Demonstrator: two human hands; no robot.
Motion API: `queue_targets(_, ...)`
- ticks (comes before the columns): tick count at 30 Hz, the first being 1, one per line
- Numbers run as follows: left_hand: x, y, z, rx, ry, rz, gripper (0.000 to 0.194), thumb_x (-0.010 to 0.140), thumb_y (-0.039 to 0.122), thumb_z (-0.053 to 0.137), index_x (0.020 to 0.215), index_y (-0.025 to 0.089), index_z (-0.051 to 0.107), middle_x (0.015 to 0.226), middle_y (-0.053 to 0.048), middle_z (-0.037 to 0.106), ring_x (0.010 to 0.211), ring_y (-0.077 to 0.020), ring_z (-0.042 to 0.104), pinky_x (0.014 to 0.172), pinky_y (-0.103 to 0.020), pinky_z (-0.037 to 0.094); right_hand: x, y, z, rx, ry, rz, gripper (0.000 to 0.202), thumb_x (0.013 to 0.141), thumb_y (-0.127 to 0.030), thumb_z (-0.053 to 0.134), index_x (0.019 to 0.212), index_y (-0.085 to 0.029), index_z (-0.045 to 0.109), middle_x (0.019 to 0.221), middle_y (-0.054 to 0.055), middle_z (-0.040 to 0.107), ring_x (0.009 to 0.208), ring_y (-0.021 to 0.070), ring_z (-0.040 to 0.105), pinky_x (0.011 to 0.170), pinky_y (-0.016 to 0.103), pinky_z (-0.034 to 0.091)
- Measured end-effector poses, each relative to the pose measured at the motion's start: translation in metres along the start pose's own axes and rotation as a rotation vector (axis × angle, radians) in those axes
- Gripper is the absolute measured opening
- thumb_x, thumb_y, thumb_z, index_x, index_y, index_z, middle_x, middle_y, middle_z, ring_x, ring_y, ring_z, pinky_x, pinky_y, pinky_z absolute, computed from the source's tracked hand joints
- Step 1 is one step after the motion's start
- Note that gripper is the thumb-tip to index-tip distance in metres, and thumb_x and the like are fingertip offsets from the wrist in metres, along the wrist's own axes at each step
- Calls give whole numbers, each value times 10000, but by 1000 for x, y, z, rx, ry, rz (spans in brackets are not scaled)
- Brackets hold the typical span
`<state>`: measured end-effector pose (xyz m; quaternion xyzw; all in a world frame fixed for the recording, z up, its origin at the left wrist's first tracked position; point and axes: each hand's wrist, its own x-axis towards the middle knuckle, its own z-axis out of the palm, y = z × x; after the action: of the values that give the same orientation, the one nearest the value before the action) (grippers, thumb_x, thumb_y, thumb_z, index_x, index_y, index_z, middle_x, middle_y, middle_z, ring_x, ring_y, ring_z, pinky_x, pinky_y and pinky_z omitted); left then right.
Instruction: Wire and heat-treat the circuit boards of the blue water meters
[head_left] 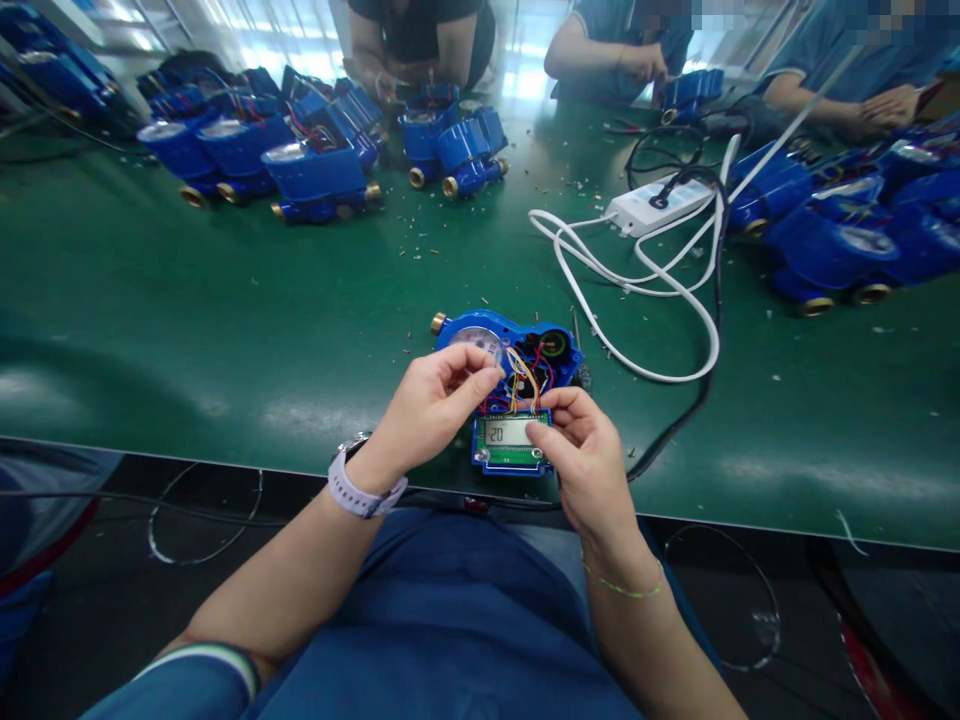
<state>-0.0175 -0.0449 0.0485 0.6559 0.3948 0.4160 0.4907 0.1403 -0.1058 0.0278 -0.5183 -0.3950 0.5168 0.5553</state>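
An opened blue water meter (510, 325) with a brass fitting lies on the green bench in front of me. Coloured wires (523, 368) run from its inside to a display module (511, 452), a green circuit board in a blue frame whose screen reads 20. My right hand (589, 450) grips the module at its upper right corner, thumb on the screen. Over the meter's round dial, my left hand (450, 400) is closed, thumb and forefinger pinched together beside the wires. Whatever is between those fingertips is too small to make out.
Several blue meters (315, 175) stand at the back left, and more (832, 235) at the right. A white power strip (660, 203) with looped cable lies right of centre. Small screws and scraps dot the bench (315, 330). Other people work along the far side.
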Motion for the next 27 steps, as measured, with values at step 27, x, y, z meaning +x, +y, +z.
queue_targets(27, 1, 8, 16, 388, -21, 184, 107, 762, 161, 602, 681, 152, 671, 627, 15, 612, 508, -78, 471, 487, -207, 363, 14, -18, -3, -150, -60, -59, 150, 694, -274, 667, 778, -167, 604, 651, -5, 611, 545, 106, 516, 486, 211, 397)
